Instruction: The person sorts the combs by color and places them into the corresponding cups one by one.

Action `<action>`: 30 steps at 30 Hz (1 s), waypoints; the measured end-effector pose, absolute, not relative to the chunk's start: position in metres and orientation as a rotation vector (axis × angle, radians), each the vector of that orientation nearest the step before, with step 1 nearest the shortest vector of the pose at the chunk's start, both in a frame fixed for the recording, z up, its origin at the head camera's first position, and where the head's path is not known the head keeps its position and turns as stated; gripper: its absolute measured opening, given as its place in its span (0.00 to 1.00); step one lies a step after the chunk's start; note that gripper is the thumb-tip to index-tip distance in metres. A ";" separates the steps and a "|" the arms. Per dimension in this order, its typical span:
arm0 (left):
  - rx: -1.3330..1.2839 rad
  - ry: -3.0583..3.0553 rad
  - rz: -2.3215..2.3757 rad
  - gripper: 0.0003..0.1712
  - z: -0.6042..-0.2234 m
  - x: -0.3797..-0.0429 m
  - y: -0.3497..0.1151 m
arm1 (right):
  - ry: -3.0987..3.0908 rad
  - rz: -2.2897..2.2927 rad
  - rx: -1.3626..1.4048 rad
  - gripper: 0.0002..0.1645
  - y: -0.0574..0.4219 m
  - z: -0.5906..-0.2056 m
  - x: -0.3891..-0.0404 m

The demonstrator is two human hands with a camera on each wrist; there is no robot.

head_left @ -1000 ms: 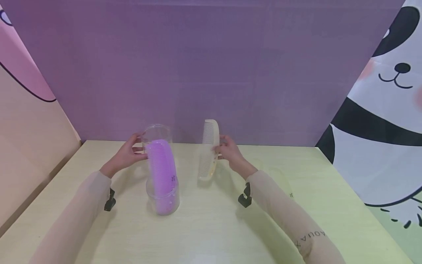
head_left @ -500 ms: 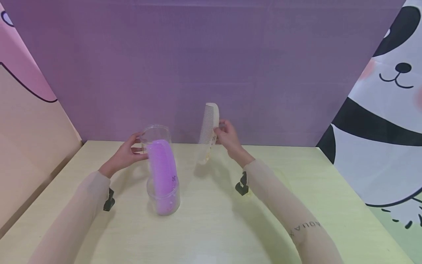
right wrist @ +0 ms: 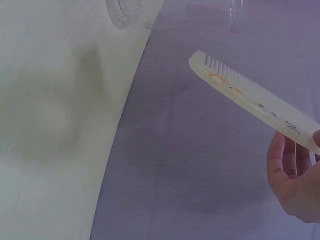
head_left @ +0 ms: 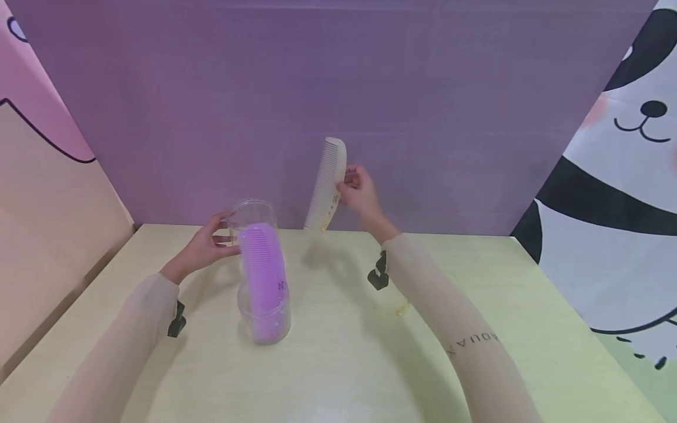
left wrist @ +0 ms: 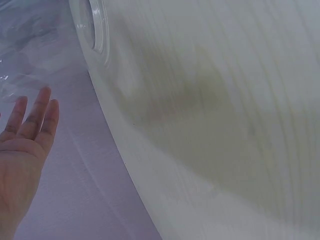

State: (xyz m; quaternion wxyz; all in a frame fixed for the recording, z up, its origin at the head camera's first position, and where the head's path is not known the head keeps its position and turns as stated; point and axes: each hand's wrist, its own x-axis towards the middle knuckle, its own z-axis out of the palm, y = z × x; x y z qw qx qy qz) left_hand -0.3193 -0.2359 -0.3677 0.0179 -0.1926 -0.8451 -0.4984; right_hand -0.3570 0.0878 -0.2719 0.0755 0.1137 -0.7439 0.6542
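My right hand point(head_left: 359, 191) pinches a pale cream comb point(head_left: 327, 182) by its back edge, near the middle. The comb is raised in front of the purple backdrop, tilted, teeth facing left; small orange flowers and lettering show on it in the right wrist view. A tall clear glass point(head_left: 251, 207) stands at the table's back edge. Its lower part is hidden behind a purple comb point(head_left: 261, 264), which leans upright in a shorter clear cup point(head_left: 275, 333). My left hand point(head_left: 200, 248) has its fingertips at the tall glass's left side, fingers fairly straight in the left wrist view.
A faint see-through thing with yellow marks point(head_left: 402, 309) lies on the table point(head_left: 328, 376), partly under my right sleeve point(head_left: 449, 317). The purple backdrop point(head_left: 423, 106) rises at the back edge. Printed panels stand at both sides.
My right hand has lifted the cream comb upward and slightly left, tilting it further. My left hand, the glass and the purple comb stay where they were.
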 end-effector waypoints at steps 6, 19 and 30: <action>-0.600 -2.629 -1.528 0.50 -0.371 -0.321 -0.237 | -2.187 1.977 0.352 0.17 0.079 -0.263 -0.360; -0.605 -2.632 -1.502 0.49 -0.371 -0.320 -0.236 | -2.043 2.017 0.494 0.14 0.053 -0.240 -0.362; -0.579 -2.669 -1.491 0.50 -0.370 -0.319 -0.236 | -1.960 2.093 0.565 0.15 0.027 -0.234 -0.365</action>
